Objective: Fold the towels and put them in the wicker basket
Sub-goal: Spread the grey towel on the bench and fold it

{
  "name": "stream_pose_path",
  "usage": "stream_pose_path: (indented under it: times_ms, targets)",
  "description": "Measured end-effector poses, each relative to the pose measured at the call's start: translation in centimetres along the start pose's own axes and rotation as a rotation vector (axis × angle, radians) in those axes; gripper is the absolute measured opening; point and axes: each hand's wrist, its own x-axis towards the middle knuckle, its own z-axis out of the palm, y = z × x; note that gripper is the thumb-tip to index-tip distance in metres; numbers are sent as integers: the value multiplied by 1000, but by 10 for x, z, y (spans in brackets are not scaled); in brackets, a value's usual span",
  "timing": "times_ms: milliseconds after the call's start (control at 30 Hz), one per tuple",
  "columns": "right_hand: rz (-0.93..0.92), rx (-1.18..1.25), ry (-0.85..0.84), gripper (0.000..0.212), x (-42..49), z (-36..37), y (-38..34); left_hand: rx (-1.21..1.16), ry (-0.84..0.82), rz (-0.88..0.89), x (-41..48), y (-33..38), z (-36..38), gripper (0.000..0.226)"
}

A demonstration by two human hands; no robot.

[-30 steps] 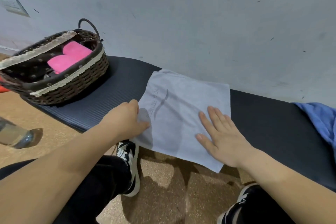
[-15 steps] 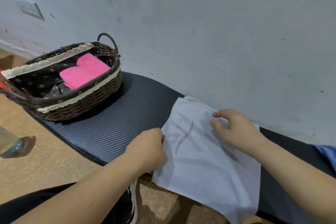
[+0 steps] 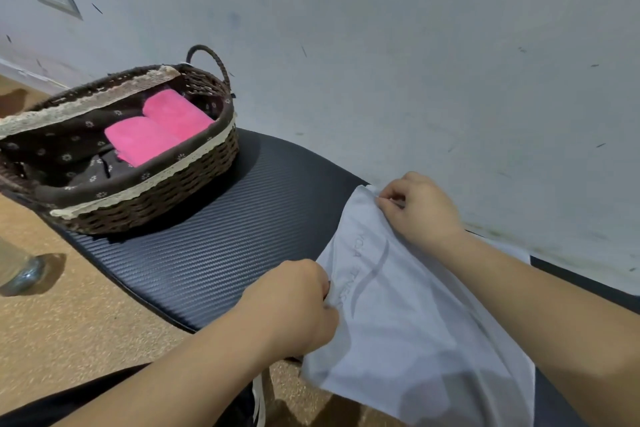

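A dark mat (image 3: 221, 253) carries the wicker basket (image 3: 145, 198) and the white towel (image 3: 415, 322). The right hand (image 3: 420, 210) pinches the towel's far corner; the left hand (image 3: 294, 305), fingers curled, grips its near left edge.

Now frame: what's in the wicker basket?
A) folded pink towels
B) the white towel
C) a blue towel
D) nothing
A: folded pink towels lie inside the wicker basket. The white towel is not in it: it lies out on the dark mat, gripped by the left hand and the right hand.
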Motion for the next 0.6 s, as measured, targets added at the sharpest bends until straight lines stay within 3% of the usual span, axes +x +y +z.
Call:
stream_pose_path:
  times_ms: [167,267,433,533,600]
  targets:
    - [175,257,84,11,1,-13,-7,-47,3,26,-6,0,-7,21]
    - [201,276,113,13,14,-23,-13,-96,-4,19,-8,0,-18,23]
    - [230,219,-17,10,29,-11,-14,-70,3,-43,-5,-8,-25,12]
    - [260,154,-149,22,31,4,-12,96,40,-51,0,-15,-17,9]
    - [235,95,-136,23,32,11,-11,90,35,-53,2,-17,-15,11]
